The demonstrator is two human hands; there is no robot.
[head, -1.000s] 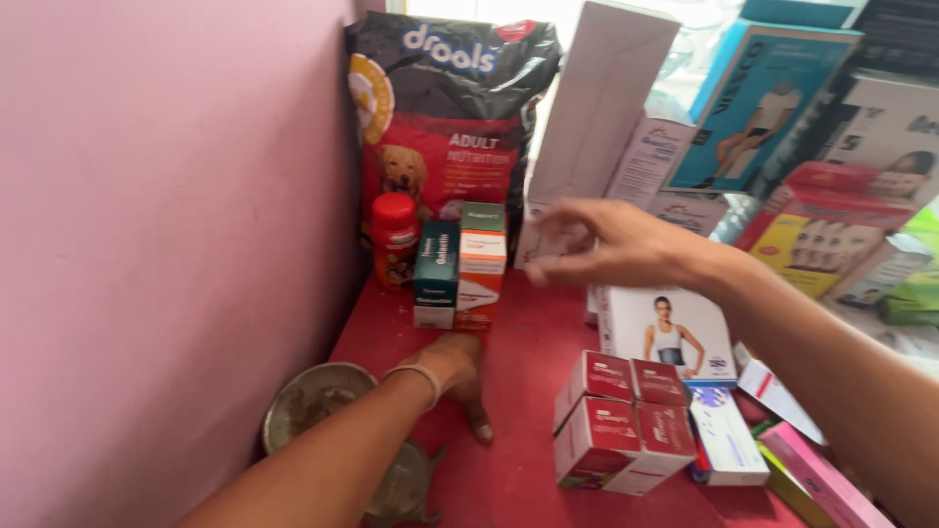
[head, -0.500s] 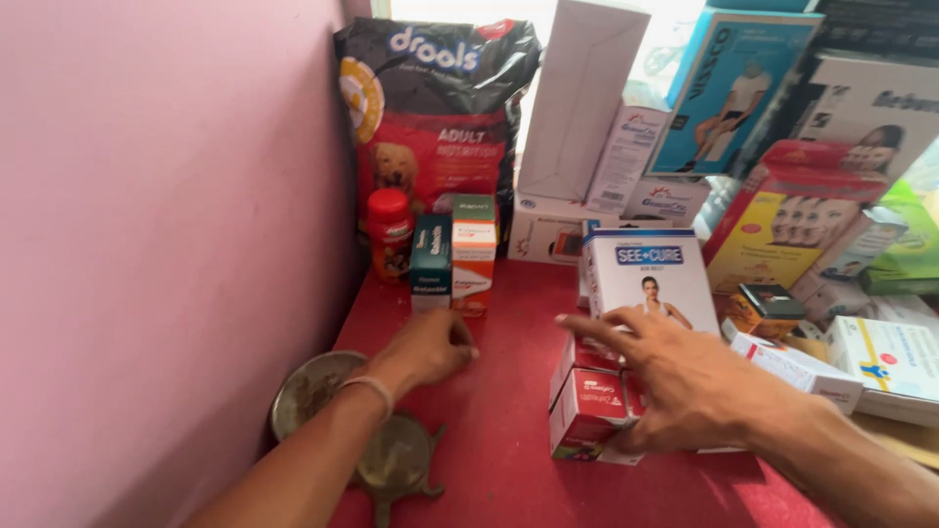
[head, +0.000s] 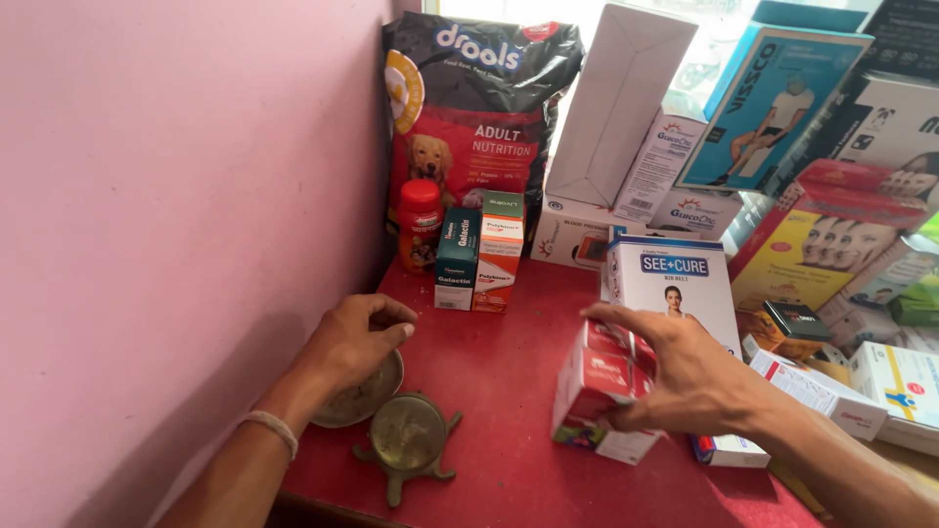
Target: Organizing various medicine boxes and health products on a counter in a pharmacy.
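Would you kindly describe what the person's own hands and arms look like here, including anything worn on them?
Both forearms are bare, with no sleeves in view and no gloves. The left hand has a pale band, like a thread or thin bracelet, around its wrist. The right hand shows no ring, watch or band, and its fingers are bare too.

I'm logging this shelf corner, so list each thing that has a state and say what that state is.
left hand: loosely curled, resting on the metal bowl
right hand: spread over the red cartons
pet food bag: upright, sealed
red jar: upright, capped
green box: upright, closed
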